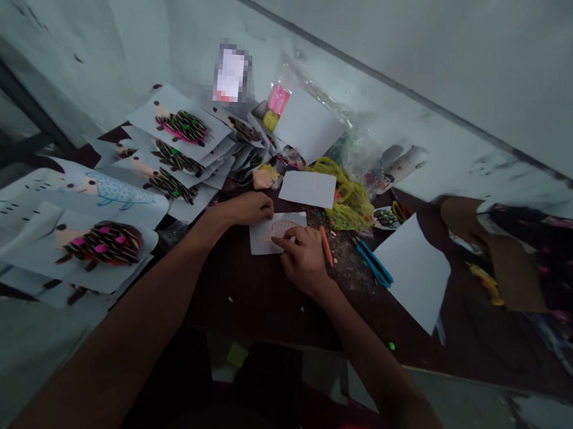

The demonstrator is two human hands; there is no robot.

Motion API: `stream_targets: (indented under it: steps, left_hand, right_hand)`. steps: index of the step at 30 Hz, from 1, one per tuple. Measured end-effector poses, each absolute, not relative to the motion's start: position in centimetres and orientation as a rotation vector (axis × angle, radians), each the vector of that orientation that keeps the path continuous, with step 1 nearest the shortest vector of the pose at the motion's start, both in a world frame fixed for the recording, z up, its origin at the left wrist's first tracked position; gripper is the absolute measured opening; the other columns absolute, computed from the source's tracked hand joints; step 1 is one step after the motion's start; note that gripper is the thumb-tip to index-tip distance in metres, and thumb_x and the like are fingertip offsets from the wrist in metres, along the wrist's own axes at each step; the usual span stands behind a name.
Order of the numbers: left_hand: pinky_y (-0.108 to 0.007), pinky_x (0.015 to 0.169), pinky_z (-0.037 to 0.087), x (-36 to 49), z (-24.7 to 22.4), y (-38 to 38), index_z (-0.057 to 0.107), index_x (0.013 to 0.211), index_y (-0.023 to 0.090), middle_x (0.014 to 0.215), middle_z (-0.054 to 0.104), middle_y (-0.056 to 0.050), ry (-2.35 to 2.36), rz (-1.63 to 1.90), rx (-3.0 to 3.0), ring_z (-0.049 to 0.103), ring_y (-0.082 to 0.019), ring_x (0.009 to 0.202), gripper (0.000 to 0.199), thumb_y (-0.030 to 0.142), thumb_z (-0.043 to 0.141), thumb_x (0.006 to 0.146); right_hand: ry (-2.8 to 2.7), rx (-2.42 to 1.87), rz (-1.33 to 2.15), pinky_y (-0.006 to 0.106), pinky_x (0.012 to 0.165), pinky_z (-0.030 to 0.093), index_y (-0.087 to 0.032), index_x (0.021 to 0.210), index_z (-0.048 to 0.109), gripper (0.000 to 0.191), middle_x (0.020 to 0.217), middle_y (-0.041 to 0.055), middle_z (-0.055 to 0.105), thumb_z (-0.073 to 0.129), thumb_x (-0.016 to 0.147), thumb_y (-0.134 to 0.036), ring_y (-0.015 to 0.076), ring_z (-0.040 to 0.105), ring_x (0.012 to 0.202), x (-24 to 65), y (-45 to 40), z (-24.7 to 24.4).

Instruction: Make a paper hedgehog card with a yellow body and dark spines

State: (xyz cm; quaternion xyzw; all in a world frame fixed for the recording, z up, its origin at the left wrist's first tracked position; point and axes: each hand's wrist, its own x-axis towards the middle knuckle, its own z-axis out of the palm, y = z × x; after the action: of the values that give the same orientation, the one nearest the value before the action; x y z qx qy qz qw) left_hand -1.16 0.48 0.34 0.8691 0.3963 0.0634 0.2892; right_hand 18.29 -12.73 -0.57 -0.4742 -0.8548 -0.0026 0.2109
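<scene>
A small white sheet of paper (260, 244) with a hedgehog outline in orange-brown lies on the dark table before me. My right hand (306, 258) rests on the drawing, index finger stretched out and touching the paper, other fingers bent. Whatever is under those fingertips is hidden. At the sheet's upper left corner is my left hand (252, 208), its fingers curled closed; I cannot see what they hold, if anything. Just right of my right hand lies an orange stick-like tool (326, 246). A lump of peach-coloured clay (263, 178) sits beyond my left hand.
Stacked sheets with finished clay hedgehogs (182, 127) fill the left side. Blue-handled scissors (375, 264) and a white sheet (411, 274) lie at right. Behind are a blank card (308, 188), a yellow net bag (352, 209) and a phone-like blurred object (231, 74) against the wall.
</scene>
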Motion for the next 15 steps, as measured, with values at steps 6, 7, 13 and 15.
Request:
stream_targets:
  steps: [6, 7, 13, 15]
  left_hand:
    - [-0.026, 0.078, 0.049, -1.21, -0.01, 0.64, 0.076, 0.099, 0.015, 0.101, 0.077, -0.008, 1.062, 0.160, 2.308, 0.067, -0.019, 0.089, 0.032, 0.023, 0.047, 0.090]
    - [-0.026, 0.078, 0.049, -1.22, -0.04, 0.64, 0.076, 0.099, 0.015, 0.101, 0.077, -0.008, 1.061, 0.163, 2.302, 0.067, -0.019, 0.089, 0.032, 0.023, 0.047, 0.090]
    - [-0.025, 0.078, 0.048, -1.17, 0.14, 0.54, 0.076, 0.096, 0.016, 0.098, 0.078, -0.007, 1.038, 0.188, 2.308, 0.067, -0.017, 0.087, 0.029, 0.021, 0.048, 0.089]
    - [-0.025, 0.077, 0.048, -1.14, 0.28, 0.48, 0.076, 0.096, 0.016, 0.098, 0.078, -0.007, 1.047, 0.175, 2.304, 0.067, -0.017, 0.087, 0.029, 0.021, 0.048, 0.090]
  right_hand:
    - [-2.547, -1.311, -0.099, 0.041, 0.087, 0.032, -0.023, 0.115, 0.073, 0.035, 0.106, 0.0086, 0.063, 0.059, 0.086, -0.012, 0.0249, 0.048, 0.099, 17.87, -13.05, -0.34]
    - [-2.543, -1.316, -0.091, 0.041, 0.087, 0.033, -0.023, 0.115, 0.074, 0.034, 0.106, 0.0086, 0.063, 0.059, 0.086, -0.012, 0.0249, 0.049, 0.099, 17.84, -13.05, -0.33]
    - [-2.358, -1.344, -0.038, 0.037, 0.081, 0.034, -0.023, 0.112, 0.076, 0.038, 0.102, 0.0071, 0.065, 0.054, 0.086, -0.007, 0.0215, 0.050, 0.090, 18.29, -12.71, -0.49]
    - [-2.363, -1.352, -0.096, 0.037, 0.080, 0.033, -0.023, 0.109, 0.076, 0.034, 0.100, 0.0068, 0.065, 0.056, 0.086, -0.008, 0.0213, 0.049, 0.087, 18.42, -12.64, -0.52]
